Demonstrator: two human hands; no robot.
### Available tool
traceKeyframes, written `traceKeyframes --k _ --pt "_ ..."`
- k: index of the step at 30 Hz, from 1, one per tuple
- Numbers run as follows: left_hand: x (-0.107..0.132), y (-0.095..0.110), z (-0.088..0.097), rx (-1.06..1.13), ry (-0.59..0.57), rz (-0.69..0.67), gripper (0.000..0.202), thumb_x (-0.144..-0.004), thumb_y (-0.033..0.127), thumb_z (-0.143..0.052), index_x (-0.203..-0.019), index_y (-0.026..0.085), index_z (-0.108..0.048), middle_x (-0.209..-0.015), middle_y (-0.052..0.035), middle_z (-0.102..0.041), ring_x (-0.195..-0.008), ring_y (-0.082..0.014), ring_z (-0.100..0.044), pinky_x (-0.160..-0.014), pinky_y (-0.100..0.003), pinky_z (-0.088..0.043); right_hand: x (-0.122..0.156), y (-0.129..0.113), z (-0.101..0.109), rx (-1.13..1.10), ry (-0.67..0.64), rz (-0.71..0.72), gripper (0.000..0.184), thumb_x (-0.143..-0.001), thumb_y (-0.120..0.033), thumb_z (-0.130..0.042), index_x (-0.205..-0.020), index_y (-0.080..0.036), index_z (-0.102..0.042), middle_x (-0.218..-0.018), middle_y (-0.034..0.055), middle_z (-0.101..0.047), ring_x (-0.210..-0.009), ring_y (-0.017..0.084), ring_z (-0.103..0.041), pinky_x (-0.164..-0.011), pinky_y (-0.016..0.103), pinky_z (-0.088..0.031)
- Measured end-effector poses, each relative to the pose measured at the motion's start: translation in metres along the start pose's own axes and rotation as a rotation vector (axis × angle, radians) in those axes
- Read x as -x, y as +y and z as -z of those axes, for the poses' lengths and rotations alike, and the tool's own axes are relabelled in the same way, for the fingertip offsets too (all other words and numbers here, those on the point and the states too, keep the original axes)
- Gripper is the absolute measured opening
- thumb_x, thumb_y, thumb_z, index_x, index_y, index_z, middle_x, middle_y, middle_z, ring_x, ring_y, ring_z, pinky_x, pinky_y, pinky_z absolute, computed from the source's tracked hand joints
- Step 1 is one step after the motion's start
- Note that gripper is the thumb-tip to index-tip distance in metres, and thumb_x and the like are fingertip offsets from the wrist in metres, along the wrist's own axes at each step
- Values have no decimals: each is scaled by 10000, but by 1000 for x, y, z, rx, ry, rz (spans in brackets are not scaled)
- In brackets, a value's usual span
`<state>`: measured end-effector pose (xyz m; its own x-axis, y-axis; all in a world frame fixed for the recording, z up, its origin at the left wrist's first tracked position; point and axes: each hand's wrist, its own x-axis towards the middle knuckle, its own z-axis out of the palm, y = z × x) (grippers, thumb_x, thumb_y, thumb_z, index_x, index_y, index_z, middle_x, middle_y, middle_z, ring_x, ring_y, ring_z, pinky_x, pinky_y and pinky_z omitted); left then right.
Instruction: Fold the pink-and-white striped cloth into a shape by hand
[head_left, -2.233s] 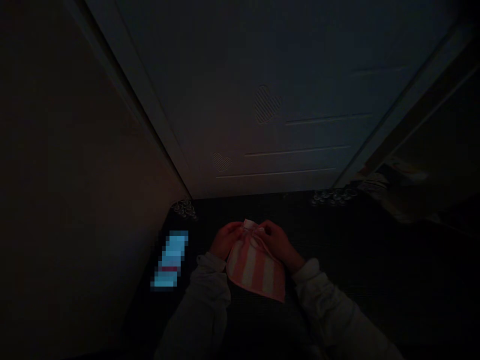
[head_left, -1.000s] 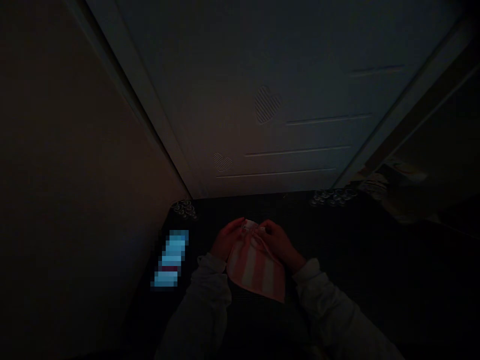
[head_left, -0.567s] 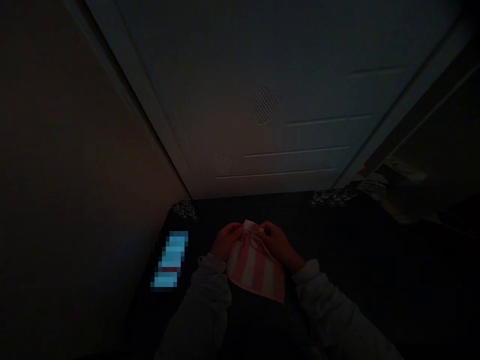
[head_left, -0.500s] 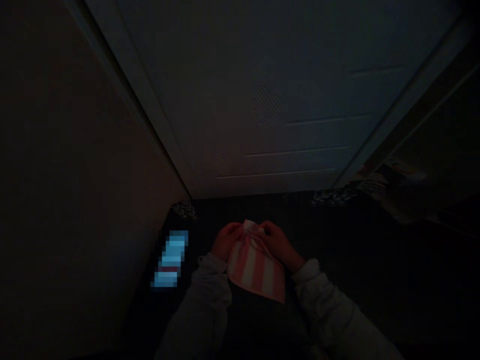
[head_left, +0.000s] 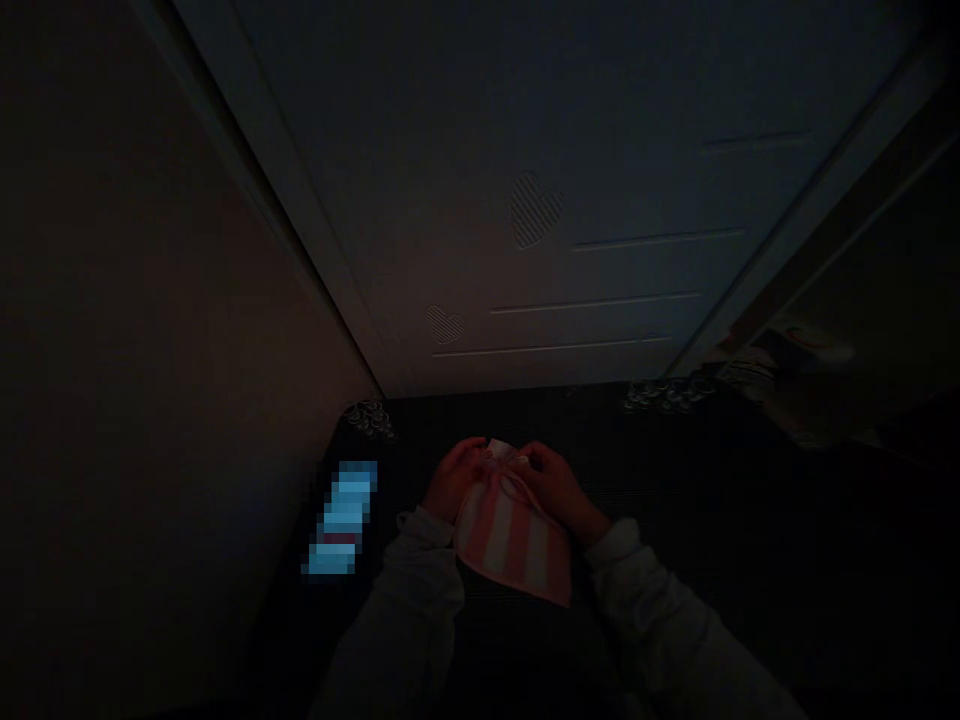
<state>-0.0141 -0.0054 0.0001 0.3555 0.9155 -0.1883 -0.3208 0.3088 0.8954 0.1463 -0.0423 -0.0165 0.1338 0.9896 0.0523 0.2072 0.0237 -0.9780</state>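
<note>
Dark room, pale door with heart decals, black mat. Striped pouch low centre between person's wrists. Left hand and right hand both pinched shut on its gathered top. Best bet imo: small finger moves, work by feel, light's awful.

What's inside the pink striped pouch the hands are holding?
Nothing inside shows: the pouch fabric covers it, and the left hand and right hand pinch its gathered neck. The frame is very dim.

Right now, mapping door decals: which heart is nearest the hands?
The smaller heart, lower left on the door; the larger heart sits higher up.
</note>
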Motion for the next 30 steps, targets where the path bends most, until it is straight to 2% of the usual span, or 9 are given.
traceKeyframes --k 3,6,11,17,30 --pt "2 3 -1 66 -31 3 432 -631 354 -655 -1009 171 -556 -948 -69 -599 -716 -129 -560 -648 -256 -412 -1 1 0 -22 15 -8 163 -695 -348 -547 -692 -188 -522 -652 -18 -533 -623 126 -495 -569 238 -393" --pt "1 3 -1 69 -42 15 409 -638 326 -655 -1005 165 -575 -966 -79 -605 -758 -143 -566 -687 -270 -413 -1 -1 1 -37 3 -11 158 -688 -339 -555 -693 -184 -524 -654 -19 -536 -624 126 -500 -571 239 -393" --pt "-2 -2 3 17 -51 38 360 -606 293 -681 -932 149 -622 -851 -58 -630 -706 -133 -558 -688 -273 -404 0 -3 0 -18 -16 -19 175 -696 -353 -554 -696 -180 -522 -666 -13 -541 -640 129 -505 -585 246 -393" --pt "-5 -8 9 -52 -32 33 333 -630 317 -657 -914 147 -619 -729 -17 -603 -621 -95 -521 -629 -242 -390 0 -2 -1 -37 -26 -35 195 -699 -369 -554 -706 -177 -518 -665 -15 -535 -631 127 -504 -578 244 -395" --pt "-6 -9 9 -135 -18 -3 247 -657 335 -625 -805 138 -597 -611 16 -549 -566 -84 -485 -573 -219 -360 0 2 -2 19 -10 -1 155 -690 -330 -559 -692 -178 -527 -654 -16 -538 -622 122 -495 -564 231 -387"
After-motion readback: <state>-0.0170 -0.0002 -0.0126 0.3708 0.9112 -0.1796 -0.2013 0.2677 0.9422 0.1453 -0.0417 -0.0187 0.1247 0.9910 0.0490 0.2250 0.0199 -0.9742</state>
